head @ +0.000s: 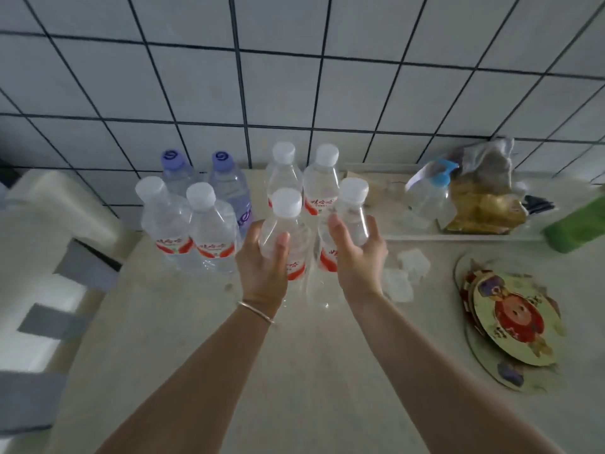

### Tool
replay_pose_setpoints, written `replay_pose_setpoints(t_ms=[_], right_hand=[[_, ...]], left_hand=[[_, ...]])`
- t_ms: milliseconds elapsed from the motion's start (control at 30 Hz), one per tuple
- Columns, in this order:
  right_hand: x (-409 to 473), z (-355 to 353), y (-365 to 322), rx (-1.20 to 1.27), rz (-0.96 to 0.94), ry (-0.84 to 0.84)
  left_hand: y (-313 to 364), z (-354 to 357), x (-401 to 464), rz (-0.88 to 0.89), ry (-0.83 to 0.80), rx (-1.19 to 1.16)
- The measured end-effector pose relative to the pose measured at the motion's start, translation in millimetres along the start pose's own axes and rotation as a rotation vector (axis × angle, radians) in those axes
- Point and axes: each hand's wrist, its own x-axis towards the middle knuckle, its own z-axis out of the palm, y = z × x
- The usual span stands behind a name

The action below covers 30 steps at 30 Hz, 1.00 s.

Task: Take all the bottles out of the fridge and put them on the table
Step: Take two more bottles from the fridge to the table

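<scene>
Holding two clear water bottles upright, a person is lowering them toward the pale bench (203,339). The left hand (262,267) is wrapping around the shoulder of one bottle (286,224); the right hand (358,253) is curling around the other bottle (352,211). Whether their bases are touching the bench is unclear. Just behind are standing two more white-capped bottles (302,172); to the left are two white-capped bottles (183,221) and two purple-capped bottles (203,172) against the tiled wall (294,77). A stack of round coasters (510,322) is lying well to the right. Setting both down straight and level, just in front of the back pair, should be keeping the neighbours from tipping; each hand should be opening only once its bottle is resting firmly.
</scene>
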Motion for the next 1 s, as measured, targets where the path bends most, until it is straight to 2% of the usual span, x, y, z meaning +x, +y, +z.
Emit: replay_pose_setpoints(t_ms=[267, 533, 733, 900, 1000], right_hand=[[39.7, 32.1, 32.6, -0.007, -0.180, 0.053], [44.6, 37.8, 47.2, 0.026, -0.186, 0.064], [32.8, 30.1, 47.5, -0.038, -0.201, -0.037], [18.8, 10.1, 42.3, -0.102, -0.041, -0.216], [0.9, -9.5, 35.9, -0.191, 0.027, -0.231]], left_hand=[[-41.4, 25.0, 33.0, 0.153, 0.065, -0.035], [-59.1, 26.0, 38.8, 0.030, 0.076, -0.111], [-59.8, 14.7, 31.4, -0.065, -0.043, -0.082], [-31.8, 2.6, 17.4, -0.146, -0.134, -0.041], [-19.6, -9.1, -8.8, -0.213, -0.106, 0.070]])
